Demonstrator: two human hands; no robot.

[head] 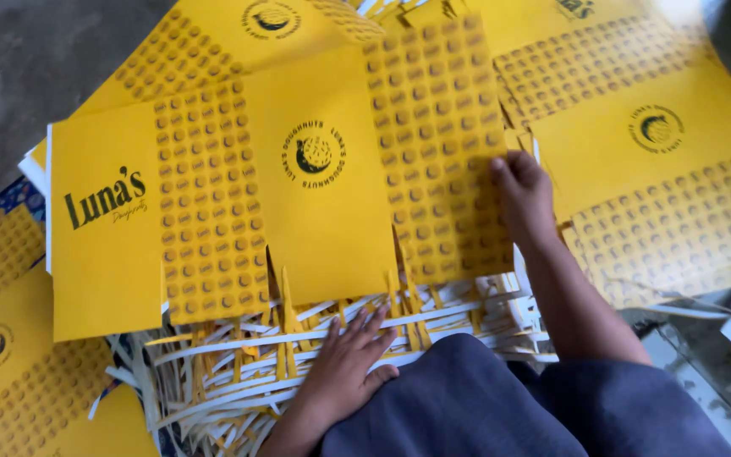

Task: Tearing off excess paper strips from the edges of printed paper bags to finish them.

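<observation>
A person sits on a grey concrete floor amid printed yellow card sheets, seen from above. The landmark is the large yellow sheet lying flat in the middle, with a plain panel, a band of small brown dots, a second plain panel carrying a round black emblem, and another dotted band.

Just below that sheet lies one tangled heap of thin white and yellow paper strips. The left hand rests on the heap, palm down, fingers spread, gripping nothing. At the sheet's right edge the right hand presses down on the dotted band, fingers together and bent; whether it pinches the edge cannot be told.

At least four more yellow sheets surround the landmark: one above it, two to its right, overlapping, and one to its lower left. An exact count is hidden by the overlap. Three round emblems show clearly beyond the landmark's own.

The person's lap, in dark grey-blue cloth, lies below the heap. A patch of blue patterned fabric peeks out left of the landmark.
</observation>
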